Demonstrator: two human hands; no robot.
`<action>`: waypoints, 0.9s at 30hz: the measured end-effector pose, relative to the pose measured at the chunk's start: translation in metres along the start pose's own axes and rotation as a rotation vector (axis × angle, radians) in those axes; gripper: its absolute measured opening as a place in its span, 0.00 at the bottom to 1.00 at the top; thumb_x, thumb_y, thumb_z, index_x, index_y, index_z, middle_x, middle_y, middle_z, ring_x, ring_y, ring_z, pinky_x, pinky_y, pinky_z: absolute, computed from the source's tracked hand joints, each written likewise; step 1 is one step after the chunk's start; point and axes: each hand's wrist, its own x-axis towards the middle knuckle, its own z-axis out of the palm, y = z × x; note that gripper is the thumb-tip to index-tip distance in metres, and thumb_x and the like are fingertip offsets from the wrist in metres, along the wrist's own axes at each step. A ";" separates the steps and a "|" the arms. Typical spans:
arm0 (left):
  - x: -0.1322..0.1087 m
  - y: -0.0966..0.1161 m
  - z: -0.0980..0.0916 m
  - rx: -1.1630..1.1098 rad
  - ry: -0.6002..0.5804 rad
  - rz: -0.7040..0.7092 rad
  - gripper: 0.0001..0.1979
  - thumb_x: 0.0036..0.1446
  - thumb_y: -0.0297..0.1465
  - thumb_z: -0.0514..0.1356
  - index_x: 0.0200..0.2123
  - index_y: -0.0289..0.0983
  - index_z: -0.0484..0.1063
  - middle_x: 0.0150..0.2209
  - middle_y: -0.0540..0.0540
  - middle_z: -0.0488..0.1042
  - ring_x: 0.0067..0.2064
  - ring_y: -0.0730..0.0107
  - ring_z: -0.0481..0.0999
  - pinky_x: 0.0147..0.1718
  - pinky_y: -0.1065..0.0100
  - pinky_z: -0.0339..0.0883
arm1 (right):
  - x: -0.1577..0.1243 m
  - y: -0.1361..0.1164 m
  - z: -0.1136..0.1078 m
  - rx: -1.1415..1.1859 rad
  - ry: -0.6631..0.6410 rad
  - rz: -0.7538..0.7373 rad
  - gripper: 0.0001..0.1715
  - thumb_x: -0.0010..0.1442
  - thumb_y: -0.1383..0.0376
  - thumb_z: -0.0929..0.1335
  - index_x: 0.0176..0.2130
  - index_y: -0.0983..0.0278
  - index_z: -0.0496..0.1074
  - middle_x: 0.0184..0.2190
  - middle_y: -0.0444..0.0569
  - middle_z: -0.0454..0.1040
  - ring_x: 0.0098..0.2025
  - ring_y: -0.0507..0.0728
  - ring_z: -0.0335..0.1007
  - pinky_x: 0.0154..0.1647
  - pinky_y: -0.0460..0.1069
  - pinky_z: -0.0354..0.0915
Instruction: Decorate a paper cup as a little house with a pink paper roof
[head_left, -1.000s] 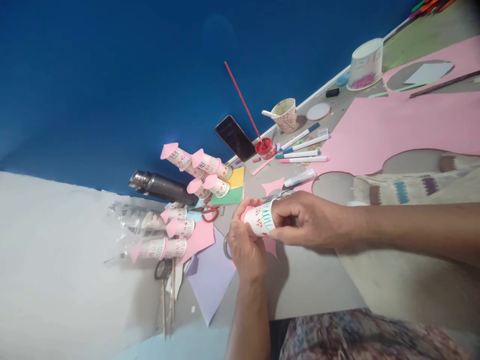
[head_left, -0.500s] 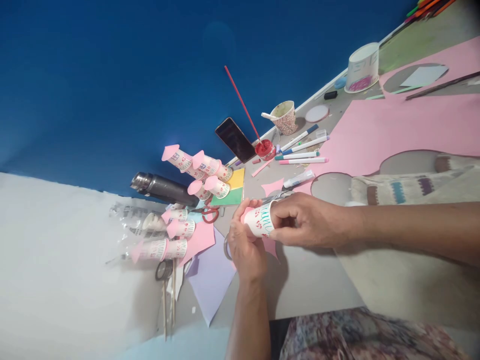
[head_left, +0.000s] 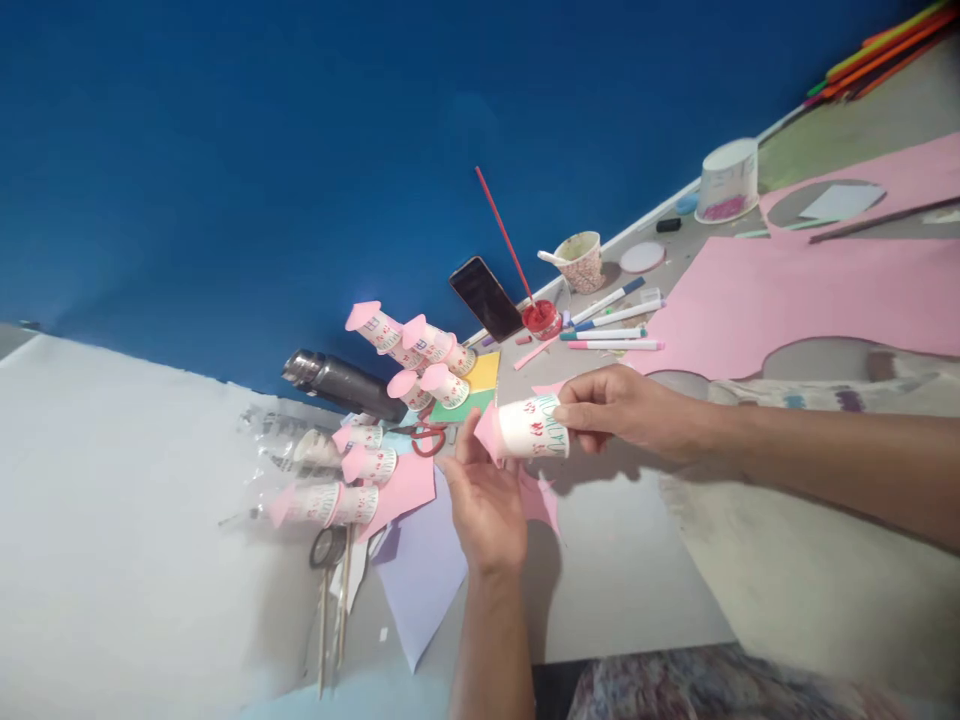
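Note:
A white paper cup [head_left: 531, 428] with red and green markings and a pink cone on its narrow end lies sideways in the air. My right hand [head_left: 611, 408] pinches its wide rim between thumb and fingers. Below and beside the cone end, my left hand [head_left: 487, 500] is open with the palm up; whether its fingers touch the cone I cannot tell. Similar cone-topped cups [head_left: 444, 384] stand beyond, some stacked, near a yellow and green sheet [head_left: 480, 375]. More such cups [head_left: 369, 463] are to the left on pink paper [head_left: 409, 485].
Red-handled scissors [head_left: 429, 440] and a dark flask [head_left: 341, 385] lie at the left. Purple paper [head_left: 424, 570] is near my left wrist. A phone [head_left: 486, 298] leans on the blue wall beside a red paint pot [head_left: 541, 318]. Markers [head_left: 611, 334] and a large pink sheet [head_left: 795, 290] spread rightward.
My left hand has let go of the cup and opened. My right hand has moved from inside the cup's mouth to its rim and holds it alone.

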 end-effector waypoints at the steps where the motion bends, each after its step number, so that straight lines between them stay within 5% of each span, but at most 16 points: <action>1: 0.001 0.001 -0.001 0.001 0.007 -0.001 0.30 0.67 0.60 0.55 0.56 0.47 0.80 0.65 0.41 0.73 0.65 0.50 0.73 0.54 0.56 0.74 | 0.002 0.002 -0.003 0.069 0.003 0.034 0.22 0.56 0.52 0.77 0.25 0.64 0.71 0.20 0.42 0.72 0.23 0.49 0.64 0.26 0.45 0.61; 5: 0.001 0.004 -0.005 0.048 0.066 0.127 0.22 0.63 0.53 0.65 0.53 0.49 0.82 0.59 0.44 0.78 0.65 0.54 0.71 0.55 0.59 0.72 | 0.010 0.011 -0.009 0.301 -0.017 0.161 0.29 0.49 0.47 0.82 0.27 0.65 0.72 0.20 0.42 0.70 0.22 0.47 0.61 0.24 0.43 0.59; 12: -0.002 0.007 -0.010 0.079 -0.099 0.180 0.31 0.51 0.50 0.75 0.56 0.47 0.81 0.65 0.41 0.74 0.72 0.44 0.65 0.64 0.54 0.67 | 0.010 0.015 -0.009 0.430 -0.126 0.213 0.27 0.51 0.50 0.83 0.28 0.68 0.75 0.19 0.42 0.68 0.22 0.46 0.60 0.22 0.42 0.61; 18: -0.003 0.007 -0.012 0.121 -0.164 0.163 0.28 0.50 0.48 0.76 0.54 0.46 0.83 0.70 0.40 0.69 0.76 0.40 0.57 0.70 0.48 0.60 | 0.007 0.014 -0.010 0.420 -0.225 0.220 0.28 0.52 0.50 0.82 0.25 0.66 0.71 0.18 0.41 0.67 0.22 0.47 0.62 0.23 0.43 0.60; 27: -0.001 0.007 -0.010 0.059 -0.142 0.049 0.32 0.49 0.49 0.77 0.57 0.45 0.80 0.66 0.38 0.73 0.70 0.41 0.67 0.64 0.50 0.69 | 0.009 0.014 -0.009 0.450 -0.183 0.193 0.26 0.52 0.51 0.83 0.27 0.66 0.73 0.19 0.41 0.71 0.21 0.47 0.64 0.22 0.42 0.63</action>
